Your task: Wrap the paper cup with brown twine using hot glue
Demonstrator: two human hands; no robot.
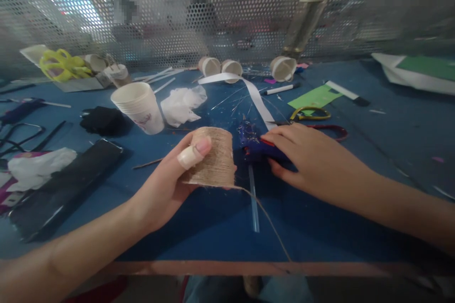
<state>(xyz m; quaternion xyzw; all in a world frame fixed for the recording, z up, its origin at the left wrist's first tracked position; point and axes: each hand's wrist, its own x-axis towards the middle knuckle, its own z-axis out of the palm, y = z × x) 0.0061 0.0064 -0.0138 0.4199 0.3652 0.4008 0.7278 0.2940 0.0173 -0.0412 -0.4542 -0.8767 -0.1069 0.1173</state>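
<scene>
My left hand (177,175) is closed around a twine-wrapped cup (216,156), held over the front of the table with its narrower end up. A white wrap or bandage covers part of the thumb. From the cup's lower edge a loose strand of twine (265,213) runs down over the table's front edge. Just right of the cup is a dark blue glue gun (250,139) with a clear glue stick (253,199) sticking out of its back. My right hand (298,151) has its fingers around the glue gun's handle, beside a red part; the palm side is hidden.
Stacked paper cups (140,106) and a crumpled white bag (183,104) stand beyond my left hand. Scissors (313,114), green paper (314,98) and a white strip (256,97) lie near my right. Several twine-wrapped cups (232,70) lie by the perforated metal screen (170,23).
</scene>
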